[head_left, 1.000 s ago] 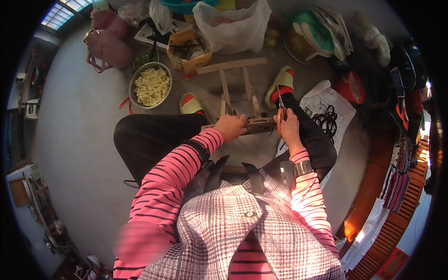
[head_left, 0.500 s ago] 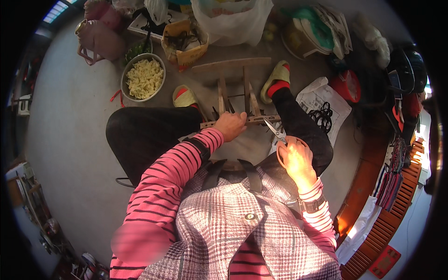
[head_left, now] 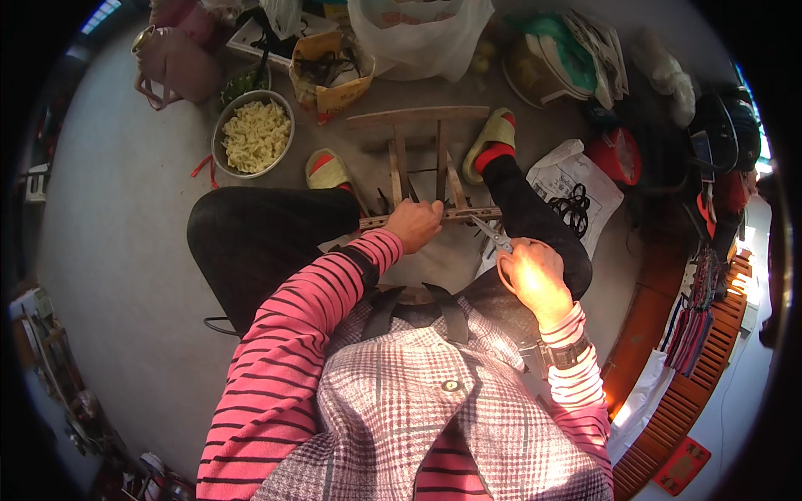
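Note:
A small wooden frame [head_left: 418,118] of thin slats lies on the floor between my feet. My left hand [head_left: 413,225] grips its near crossbar [head_left: 480,214]. My right hand [head_left: 533,275] holds a pair of scissors [head_left: 491,235] with orange handles, blades pointing up toward the crossbar. I sit low, black trousers and yellow slippers [head_left: 493,140] on either side of the frame.
A metal bowl [head_left: 220,138] of pale yellow pieces stands at the upper left, beside a brown bag [head_left: 174,60]. A paper bag [head_left: 332,93] and a clear plastic bag [head_left: 418,37] sit behind the frame. A white bag with black cord [head_left: 576,188] lies at right, near red items.
My right hand pulled back from the crossbar toward my body and now shows the scissors. The view tilted down; my left hand stayed on the bar.

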{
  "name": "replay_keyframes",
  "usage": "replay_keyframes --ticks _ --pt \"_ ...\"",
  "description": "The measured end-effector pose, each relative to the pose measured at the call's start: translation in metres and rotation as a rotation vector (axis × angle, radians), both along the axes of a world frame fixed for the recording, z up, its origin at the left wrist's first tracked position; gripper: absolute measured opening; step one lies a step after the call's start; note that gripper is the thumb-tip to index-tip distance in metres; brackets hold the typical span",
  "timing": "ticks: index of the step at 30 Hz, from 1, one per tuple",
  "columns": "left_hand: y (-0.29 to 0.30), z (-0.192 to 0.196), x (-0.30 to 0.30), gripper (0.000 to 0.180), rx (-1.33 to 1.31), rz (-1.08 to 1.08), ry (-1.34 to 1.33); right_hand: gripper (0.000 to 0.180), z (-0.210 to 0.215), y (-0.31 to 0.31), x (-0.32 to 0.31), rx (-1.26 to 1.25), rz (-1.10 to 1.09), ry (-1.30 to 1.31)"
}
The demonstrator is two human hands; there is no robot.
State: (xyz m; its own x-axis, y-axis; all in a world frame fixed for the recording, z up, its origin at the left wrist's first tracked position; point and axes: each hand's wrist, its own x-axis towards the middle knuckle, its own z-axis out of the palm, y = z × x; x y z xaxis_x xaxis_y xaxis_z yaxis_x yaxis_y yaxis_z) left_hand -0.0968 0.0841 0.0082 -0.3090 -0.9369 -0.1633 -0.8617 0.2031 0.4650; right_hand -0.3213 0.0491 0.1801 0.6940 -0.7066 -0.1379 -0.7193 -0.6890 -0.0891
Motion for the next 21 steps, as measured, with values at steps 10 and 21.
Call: replay_keyframes --ticks 10,21 --pt "0.0 -0.003 -0.002 0.036 -0.028 0.007 -0.008 0.021 0.01 -0.008 0.007 0.044 0.017 0.042" --pt "-0.002 -0.001 0.001 0.036 -0.016 0.032 0.041 0.022 -0.012 -0.001 0.004 0.057 -0.054 0.02"
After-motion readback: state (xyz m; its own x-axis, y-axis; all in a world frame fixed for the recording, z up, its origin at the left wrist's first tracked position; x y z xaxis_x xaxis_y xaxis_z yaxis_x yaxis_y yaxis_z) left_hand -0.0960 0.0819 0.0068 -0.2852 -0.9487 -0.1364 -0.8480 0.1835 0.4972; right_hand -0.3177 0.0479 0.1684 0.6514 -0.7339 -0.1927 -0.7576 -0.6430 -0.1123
